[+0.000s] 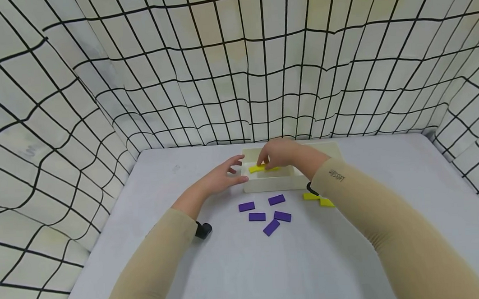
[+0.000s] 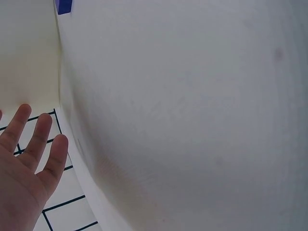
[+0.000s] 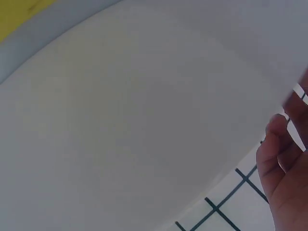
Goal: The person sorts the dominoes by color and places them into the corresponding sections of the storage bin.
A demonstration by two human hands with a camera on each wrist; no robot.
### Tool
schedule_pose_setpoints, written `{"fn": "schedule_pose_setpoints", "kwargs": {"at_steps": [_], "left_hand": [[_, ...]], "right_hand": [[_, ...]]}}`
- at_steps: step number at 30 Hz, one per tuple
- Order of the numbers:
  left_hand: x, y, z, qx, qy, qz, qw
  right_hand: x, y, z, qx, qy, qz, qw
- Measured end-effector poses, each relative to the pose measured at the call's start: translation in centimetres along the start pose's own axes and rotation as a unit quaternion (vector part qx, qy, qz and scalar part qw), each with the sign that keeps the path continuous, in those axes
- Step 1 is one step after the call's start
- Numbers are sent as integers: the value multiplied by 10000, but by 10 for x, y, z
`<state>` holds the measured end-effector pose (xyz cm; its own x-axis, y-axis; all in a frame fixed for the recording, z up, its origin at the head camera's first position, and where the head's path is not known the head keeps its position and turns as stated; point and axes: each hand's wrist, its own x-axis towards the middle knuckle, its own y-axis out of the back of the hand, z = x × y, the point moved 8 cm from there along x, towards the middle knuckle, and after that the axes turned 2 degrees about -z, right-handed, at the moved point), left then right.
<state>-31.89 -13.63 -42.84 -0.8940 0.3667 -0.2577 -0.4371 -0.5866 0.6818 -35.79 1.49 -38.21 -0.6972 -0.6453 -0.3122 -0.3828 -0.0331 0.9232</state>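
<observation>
My left hand (image 1: 220,176) is at the left end of a white box (image 1: 267,185), its fingers spread and its thumb tip right at the front corner. In the left wrist view the same hand (image 2: 29,168) shows straight, parted fingers. My right hand (image 1: 281,152) reaches over the box's front wall, fingers bent down. Thumb and fingertips pinch a yellow block (image 1: 260,167) inside the left compartment, where yellow overlaps yellow. The right wrist view catches this hand (image 3: 288,173) with curled fingers at the edge; its fingertips' contact with the block is out of that view.
Several purple blocks (image 1: 257,216) lie scattered on the white table (image 1: 238,271) in front of the box. Two yellow blocks (image 1: 311,196) sit by the right sleeve, partly covered by it. Black netting (image 1: 265,71) over pale walls surrounds the table's back and sides.
</observation>
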Motion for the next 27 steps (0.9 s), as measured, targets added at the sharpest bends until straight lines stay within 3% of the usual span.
{"fn": "schedule_pose_setpoints", "kwargs": {"at_steps": [15,27], "left_hand": [[0,-2,4,27,-21,-7,10000],[-1,1,1,-6,1,11,10000]], "right_hand": [[22,-25,-2,-104,-196,-308,9993],[29,-25,-12,-475,-201,-273,9983]]}}
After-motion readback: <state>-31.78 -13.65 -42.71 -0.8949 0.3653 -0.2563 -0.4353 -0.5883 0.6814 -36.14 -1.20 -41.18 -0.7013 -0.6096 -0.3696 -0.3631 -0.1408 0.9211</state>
